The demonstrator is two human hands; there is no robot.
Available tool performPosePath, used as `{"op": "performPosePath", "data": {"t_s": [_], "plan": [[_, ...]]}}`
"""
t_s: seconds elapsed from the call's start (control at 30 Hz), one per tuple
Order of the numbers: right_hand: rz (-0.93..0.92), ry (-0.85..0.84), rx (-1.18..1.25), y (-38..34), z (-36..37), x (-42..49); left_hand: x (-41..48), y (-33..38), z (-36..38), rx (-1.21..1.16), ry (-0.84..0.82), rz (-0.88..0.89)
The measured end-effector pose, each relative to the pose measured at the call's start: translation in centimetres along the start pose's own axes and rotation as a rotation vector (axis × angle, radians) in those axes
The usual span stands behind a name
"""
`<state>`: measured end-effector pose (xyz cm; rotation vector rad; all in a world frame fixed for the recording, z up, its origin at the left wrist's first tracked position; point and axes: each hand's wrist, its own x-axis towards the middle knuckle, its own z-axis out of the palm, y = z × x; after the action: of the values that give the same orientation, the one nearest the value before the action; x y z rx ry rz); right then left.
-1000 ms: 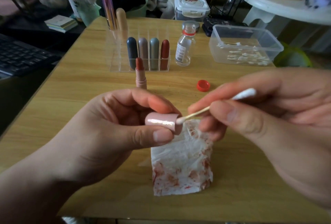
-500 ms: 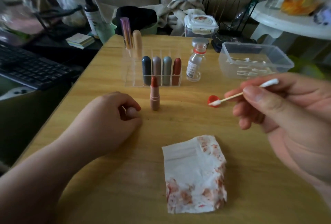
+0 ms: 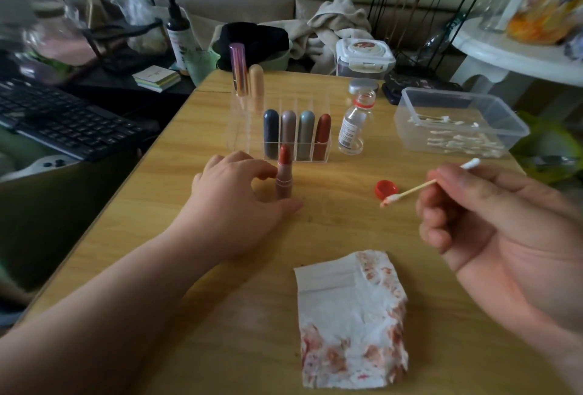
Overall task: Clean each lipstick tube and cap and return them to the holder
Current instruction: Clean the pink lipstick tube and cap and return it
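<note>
the left hand [image 3: 239, 196] is curving around the uncapped lipstick [image 3: 284, 173], forefinger touching its side and thumb lying just near of its base; whether it is gripping i cannot tell. the tube is standing upright just near the clear holder [image 3: 244, 132], likely so its bullet is touching nothing. the right hand [image 3: 504, 237] is pinching a cotton swab [image 3: 416, 188], apparently holding its red-stained tip off the table, far of the stained tissue [image 3: 347, 315].

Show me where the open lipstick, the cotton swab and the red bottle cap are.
open lipstick [image 3: 285, 185], head view, on its pink tube body
cotton swab [image 3: 413, 190], head view, on the wooden stick
red bottle cap [image 3: 385, 189], head view, on its top
</note>
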<state>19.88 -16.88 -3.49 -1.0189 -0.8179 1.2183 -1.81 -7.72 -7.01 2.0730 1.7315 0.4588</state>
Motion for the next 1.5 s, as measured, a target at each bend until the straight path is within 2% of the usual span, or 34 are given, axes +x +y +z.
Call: {"op": "performPosePath", "data": {"t_s": [0.13, 0.23, 0.3, 0.33, 0.37, 0.43, 0.47, 0.5, 0.53, 0.57, 0.63, 0.73, 0.77, 0.8, 0.87, 1.03, 1.23, 1.33, 1.5], "plan": [[0.05, -0.028, 0.037, 0.0, -0.1, -0.1, 0.4, -0.3, 0.3, -0.015, 0.009, 0.02], [0.072, -0.053, 0.046, 0.0, -0.2, -0.3, -0.5, 0.4, -0.6, -0.077, 0.142, 0.078], [0.067, -0.041, 0.065, -0.4, 0.1, -0.4, -1.8, 1.2, -2.2, -0.206, 0.278, 0.126], [0.057, -0.026, 0.076, -0.6, 0.2, -0.5, -2.5, 1.4, -3.1, -0.335, 0.282, 0.146], [0.046, -0.007, 0.095, -0.9, 0.4, -0.6, -3.3, 1.6, -3.9, -0.524, 0.205, 0.165], [0.021, 0.034, 0.138, -1.5, 1.0, -0.8, -4.8, 1.8, -4.5, -0.979, -0.086, 0.198], [0.02, 0.039, 0.17, -1.5, 0.6, -0.6, -5.4, 1.8, -4.0, -1.172, -0.234, 0.156], [0.037, -0.003, 0.232, -1.2, -0.1, -0.5, -5.9, 1.8, -3.1, -1.309, -0.356, 0.076], [0.08, -0.152, 0.355, -0.8, -0.6, -0.7, -6.4, 1.9, -2.1, -1.391, -0.431, -0.013], [0.14, -0.218, 0.464, -0.7, -0.1, -0.9, -6.9, 2.3, -1.2, -1.446, -0.472, -0.093], [0.206, 0.014, 0.33, -0.3, -1.2, -1.3, -7.6, 2.6, 0.0, -1.541, -0.511, -0.189], [0.186, -0.01, 0.335, 0.9, -0.4, -2.0, -7.9, 2.9, 0.7, -1.627, -0.565, -0.218], [0.171, -0.175, 0.401, 1.6, 0.3, -1.6, -8.0, 2.9, 0.8, -1.634, -0.57, -0.21], [0.178, -0.25, 0.462, 1.5, 0.7, -1.7, -8.0, 2.8, 0.9, -1.636, -0.57, -0.192], [0.031, -0.08, 0.174, 1.1, 1.9, -2.3, -8.0, 2.7, 1.2, -1.654, -0.587, -0.154], [-0.076, -0.186, 0.134, 2.3, 1.0, -1.8, -7.8, 2.7, 1.8, -1.714, -0.599, -0.077], [0.036, -0.237, 0.078, 2.3, 0.4, -1.7, -7.9, 2.9, 2.1, -1.76, -0.633, 0.019], [0.155, -0.371, 0.228, 2.1, 1.0, -2.1, -7.9, 2.9, 2.2, -1.76, -0.683, 0.056], [0.147, -0.299, 0.209, 1.9, 1.7, -2.5, -8.1, 3.0, 2.0, -1.73, -0.671, 0.011]]}}
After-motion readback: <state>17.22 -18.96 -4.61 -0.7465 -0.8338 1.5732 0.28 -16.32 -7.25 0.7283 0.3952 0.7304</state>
